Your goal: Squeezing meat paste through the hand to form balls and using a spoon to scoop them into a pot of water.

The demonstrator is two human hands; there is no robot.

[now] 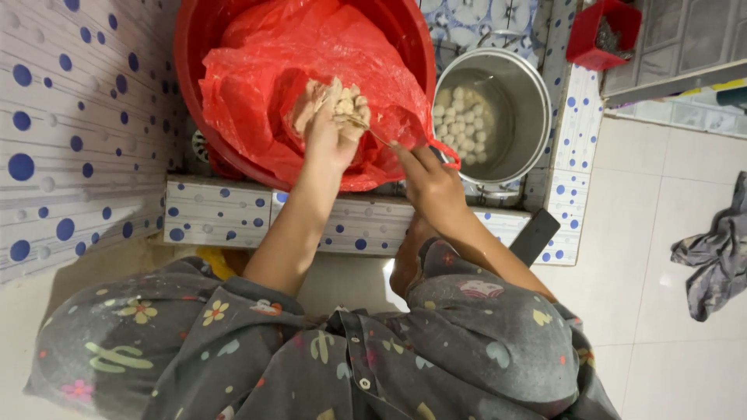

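My left hand [327, 128] is closed around a lump of pale paste [340, 98] over a red basin [194, 47] lined with a red plastic bag [288, 47]. My right hand [426, 180] grips a thin metal spoon [372, 132] whose tip touches the paste at the top of my left fist. To the right stands a steel pot [525, 93] with water and several pale round balls [461, 120] in it.
The basin and pot sit in a tiled recess with blue-dotted white tiles [218, 214]. A red box [603, 31] stands at the back right. A grey cloth [716, 249] lies on the pale floor at right. My floral grey clothing [311, 350] fills the foreground.
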